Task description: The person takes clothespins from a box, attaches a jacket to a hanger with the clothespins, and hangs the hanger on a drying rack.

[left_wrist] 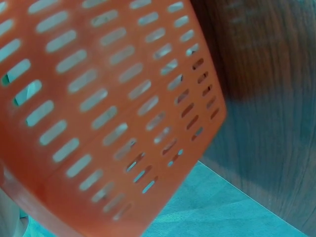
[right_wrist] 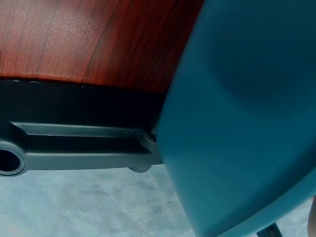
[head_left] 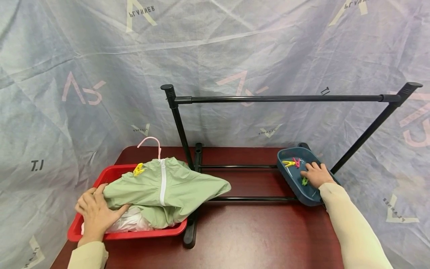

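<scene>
A light green zip jacket lies over a red basket, with a pink hanger sticking out of its collar. A yellow clothespin sits at the jacket's shoulder. At the basket's left side, my left hand rests against the jacket's edge, fingers and thumb spread apart. My right hand reaches into a blue tub, fingers loosely extended beside a green clothespin. Yellow and pink clothespins lie farther back in the tub. Neither wrist view shows what the fingers touch.
A black rack stands on the dark red table, its top bar spanning between two posts. White cloth lies under the jacket. Grey printed sheeting hangs behind. The basket's slotted wall fills much of the left wrist view.
</scene>
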A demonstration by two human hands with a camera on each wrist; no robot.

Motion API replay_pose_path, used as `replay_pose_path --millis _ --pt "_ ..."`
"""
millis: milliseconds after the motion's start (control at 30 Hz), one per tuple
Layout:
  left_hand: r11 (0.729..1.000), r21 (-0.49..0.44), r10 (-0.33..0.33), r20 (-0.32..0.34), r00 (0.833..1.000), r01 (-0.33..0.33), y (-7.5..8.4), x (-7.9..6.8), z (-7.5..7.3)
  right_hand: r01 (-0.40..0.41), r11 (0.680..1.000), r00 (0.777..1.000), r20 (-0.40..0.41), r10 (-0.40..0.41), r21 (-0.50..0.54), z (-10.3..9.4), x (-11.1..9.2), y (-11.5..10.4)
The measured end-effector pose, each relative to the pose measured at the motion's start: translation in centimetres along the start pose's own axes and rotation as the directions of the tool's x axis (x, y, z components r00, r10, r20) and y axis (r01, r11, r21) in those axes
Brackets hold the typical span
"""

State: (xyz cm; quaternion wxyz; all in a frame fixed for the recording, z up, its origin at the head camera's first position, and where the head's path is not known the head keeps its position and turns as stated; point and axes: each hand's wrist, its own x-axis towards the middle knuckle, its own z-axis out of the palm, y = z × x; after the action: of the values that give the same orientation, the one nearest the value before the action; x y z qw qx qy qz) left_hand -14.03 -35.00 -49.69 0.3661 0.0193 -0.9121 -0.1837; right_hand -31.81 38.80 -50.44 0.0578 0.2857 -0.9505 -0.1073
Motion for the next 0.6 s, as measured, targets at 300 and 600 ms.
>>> replay_pose_path --millis 300,600 --pt "1.000 0.001 -0.007 0.028 1.000 0.007 -0.05 0.06 -0.07 -0.008 1.000 1.000 0.019 0.008 0.012 -0.43 -0.03 -0.51" --pt "1.000 0.005 -0.002 0.011 1.000 0.002 -0.14 0.07 0.00 0.015 1.000 1.000 -0.002 -0.015 0.006 -0.40 -0.06 -0.39"
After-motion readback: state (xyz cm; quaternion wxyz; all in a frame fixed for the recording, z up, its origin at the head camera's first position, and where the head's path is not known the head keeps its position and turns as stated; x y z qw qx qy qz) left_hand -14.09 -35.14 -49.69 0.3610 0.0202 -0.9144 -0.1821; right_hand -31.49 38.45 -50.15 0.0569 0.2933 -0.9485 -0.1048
